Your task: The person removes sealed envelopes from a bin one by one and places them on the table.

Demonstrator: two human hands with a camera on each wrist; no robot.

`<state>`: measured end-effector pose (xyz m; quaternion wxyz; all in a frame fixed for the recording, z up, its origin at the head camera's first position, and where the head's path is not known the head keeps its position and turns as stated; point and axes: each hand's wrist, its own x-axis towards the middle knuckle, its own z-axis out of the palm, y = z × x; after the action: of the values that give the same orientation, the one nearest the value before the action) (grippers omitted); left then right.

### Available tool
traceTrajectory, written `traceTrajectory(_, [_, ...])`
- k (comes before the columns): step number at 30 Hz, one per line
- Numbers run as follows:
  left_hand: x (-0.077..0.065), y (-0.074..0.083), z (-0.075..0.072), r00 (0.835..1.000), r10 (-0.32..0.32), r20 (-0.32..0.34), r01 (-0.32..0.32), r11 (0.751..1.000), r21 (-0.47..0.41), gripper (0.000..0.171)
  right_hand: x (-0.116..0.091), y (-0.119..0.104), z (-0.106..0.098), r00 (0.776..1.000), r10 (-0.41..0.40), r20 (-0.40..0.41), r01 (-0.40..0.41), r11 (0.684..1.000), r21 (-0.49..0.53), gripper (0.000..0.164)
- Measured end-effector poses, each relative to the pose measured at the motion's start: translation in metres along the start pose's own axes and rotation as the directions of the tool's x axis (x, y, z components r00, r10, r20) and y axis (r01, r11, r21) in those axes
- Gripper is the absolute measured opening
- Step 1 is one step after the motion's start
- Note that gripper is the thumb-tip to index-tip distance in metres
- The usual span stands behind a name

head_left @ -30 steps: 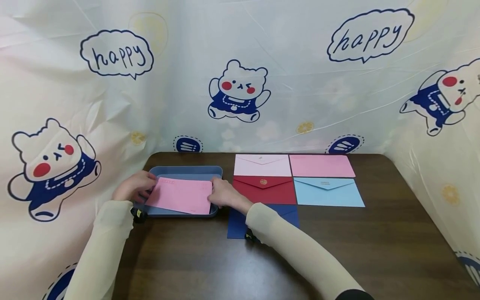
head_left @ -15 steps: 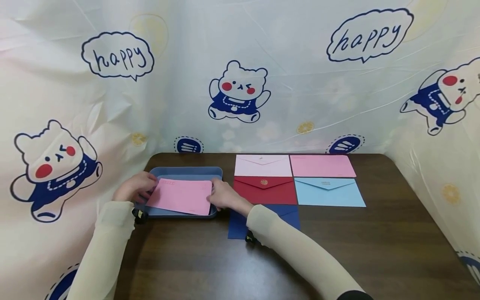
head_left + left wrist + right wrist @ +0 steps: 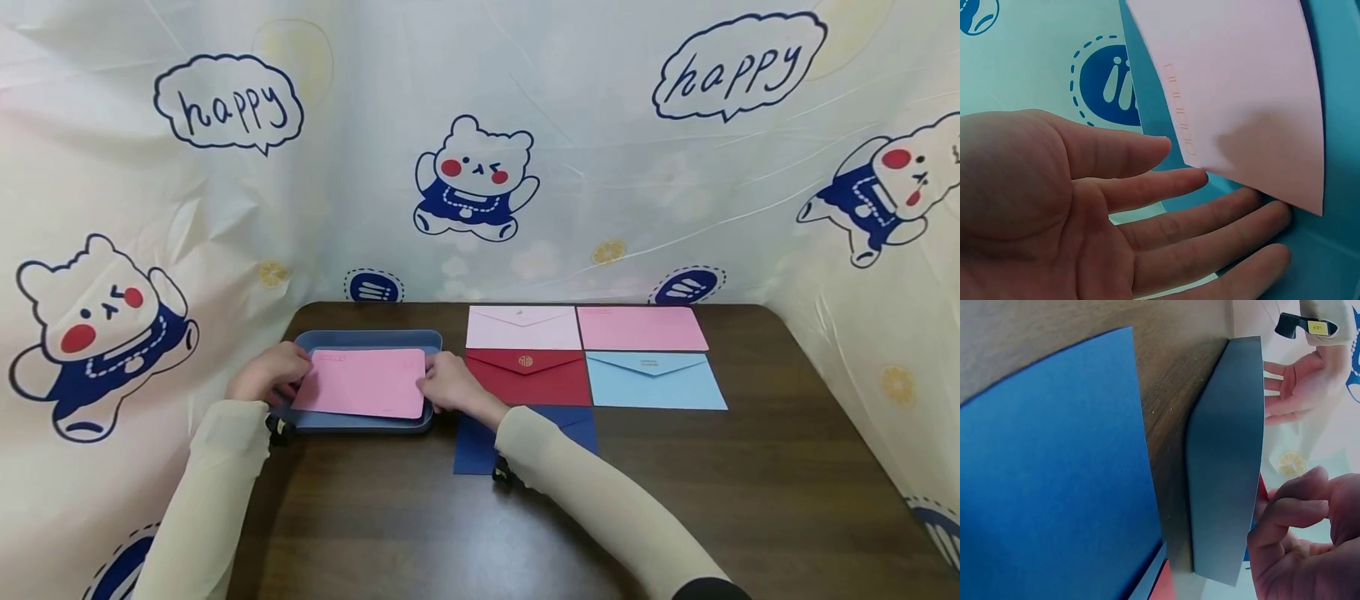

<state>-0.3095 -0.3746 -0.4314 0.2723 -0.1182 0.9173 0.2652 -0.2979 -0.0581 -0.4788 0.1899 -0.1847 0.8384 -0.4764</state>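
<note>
A pink envelope (image 3: 367, 382) lies slightly askew over the blue-grey tray (image 3: 360, 425) at the left of the table. My left hand (image 3: 272, 373) is at its left edge; in the left wrist view, the left hand's fingers (image 3: 1204, 222) reach out loosely, tips right at the envelope's short edge. At the opposite edge my right hand (image 3: 453, 383) pinches the envelope near its right side. The right wrist view shows the right hand's curled fingers (image 3: 1285, 528) behind the tray wall (image 3: 1225, 456), which hides the envelope there.
Right of the tray lie flat envelopes: white (image 3: 522, 329), another pink (image 3: 642, 329), red (image 3: 525, 383), light blue (image 3: 656, 387) and dark blue (image 3: 480, 446), the last partly under my right forearm. A patterned curtain (image 3: 480, 267) hangs behind the brown table (image 3: 360, 517).
The pink envelope's right end has swung away from me, so more of the tray's near side shows. My right hand shifted slightly with it; the left hand stays nearly still.
</note>
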Motion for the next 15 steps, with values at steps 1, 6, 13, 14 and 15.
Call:
traceTrajectory(1, [-0.0003,-0.0001,-0.0001,1.0,0.008,0.002,-0.008,1.0,0.0,0.044,0.0,0.0005,-0.0005,1.0,0.002,-0.006,-0.002,1.0,0.012,0.008])
traceTrajectory(6, [-0.0015,-0.0018,0.0001,0.999,0.038,0.0,-0.038,0.999,-0.001,0.034,0.0014,0.0031,-0.0024,1.0,0.02,-0.01,-0.019,0.998,0.059,0.009])
traceTrajectory(13, [0.0002,-0.0034,0.0021,0.998,0.061,-0.017,-0.061,0.998,0.032,0.026,0.0032,0.007,-0.0046,0.999,0.033,-0.002,-0.032,0.995,0.093,0.012])
traceTrajectory(14, [0.0002,-0.0035,0.0024,0.998,0.062,-0.024,-0.061,0.997,0.036,0.024,0.0031,0.0076,-0.005,0.999,0.038,-0.006,-0.037,0.995,0.096,0.013])
traceTrajectory(15, [0.0004,-0.0037,0.0027,0.997,0.065,-0.032,-0.063,0.997,0.041,0.022,0.0029,0.0082,-0.0053,0.999,0.042,-0.009,-0.041,0.994,0.098,0.013])
